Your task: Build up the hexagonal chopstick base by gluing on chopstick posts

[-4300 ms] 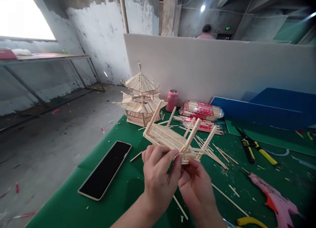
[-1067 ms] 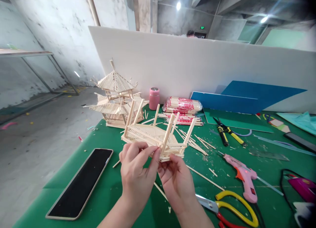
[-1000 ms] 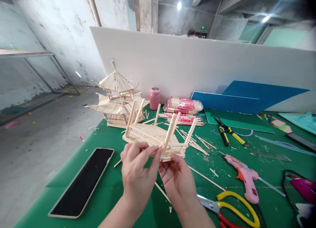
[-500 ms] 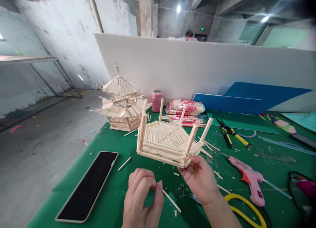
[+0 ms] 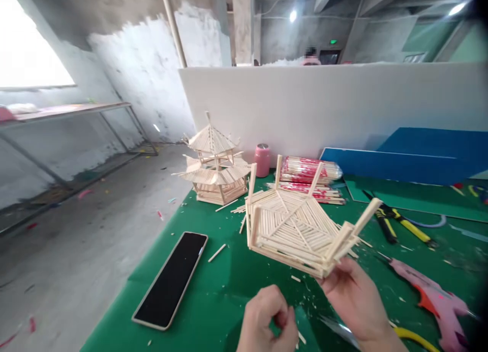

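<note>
A hexagonal stick frame is built of pale, bare wooden sticks. Its floor is laid in wedges of parallel sticks, divided by spokes; six thicker posts are stood up around the rim, and low stacked rails are set along the near side. It is held tilted, floor visible, over the green bench, well in from the bench's left edge, its near right corner gripped by the right hand.

Left hand curled, right hand gripping.
Left fingers bend toward the thumb; right wrist slants inward, farther from the worktop's left edge.
</note>
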Demonstrator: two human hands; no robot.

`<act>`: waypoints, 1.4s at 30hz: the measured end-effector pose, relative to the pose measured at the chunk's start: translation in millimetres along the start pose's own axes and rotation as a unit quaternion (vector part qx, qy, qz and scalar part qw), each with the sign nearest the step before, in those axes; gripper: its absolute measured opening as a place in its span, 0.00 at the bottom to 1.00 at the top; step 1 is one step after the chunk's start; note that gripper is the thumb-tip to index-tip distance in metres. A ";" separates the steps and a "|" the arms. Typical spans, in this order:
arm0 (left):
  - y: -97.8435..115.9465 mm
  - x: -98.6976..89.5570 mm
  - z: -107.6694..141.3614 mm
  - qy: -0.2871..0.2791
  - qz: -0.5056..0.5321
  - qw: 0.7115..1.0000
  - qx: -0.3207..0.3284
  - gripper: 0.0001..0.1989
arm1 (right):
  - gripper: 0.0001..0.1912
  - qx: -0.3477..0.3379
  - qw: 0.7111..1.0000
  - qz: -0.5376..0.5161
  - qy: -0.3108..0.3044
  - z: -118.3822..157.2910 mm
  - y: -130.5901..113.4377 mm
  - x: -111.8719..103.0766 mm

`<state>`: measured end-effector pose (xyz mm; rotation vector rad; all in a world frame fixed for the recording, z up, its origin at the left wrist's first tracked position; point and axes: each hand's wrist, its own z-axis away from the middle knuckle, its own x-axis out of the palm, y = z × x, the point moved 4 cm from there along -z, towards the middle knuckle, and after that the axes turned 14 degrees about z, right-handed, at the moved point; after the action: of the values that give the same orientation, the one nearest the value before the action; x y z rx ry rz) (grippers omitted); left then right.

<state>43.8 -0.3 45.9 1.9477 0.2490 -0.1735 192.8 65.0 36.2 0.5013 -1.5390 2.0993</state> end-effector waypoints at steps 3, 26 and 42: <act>-9.6 4.6 7.1 -0.013 0.036 0.995 -0.090 0.12 | 0.18 0.046 0.998 -0.040 0.024 0.5 4.1 -11.4; 16.9 23.8 -10.2 -0.073 0.383 0.874 -0.291 0.21 | 0.15 0.009 0.999 -0.029 0.042 4.8 -2.4 -31.7; 32.3 28.0 -21.7 0.097 0.385 0.864 -0.309 0.10 | 0.11 -0.030 0.999 -0.023 -0.015 9.3 -3.8 -12.5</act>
<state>79.1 10.5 76.4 1.2877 -0.3277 0.5720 205.3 54.9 34.9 0.5427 -1.5871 2.0138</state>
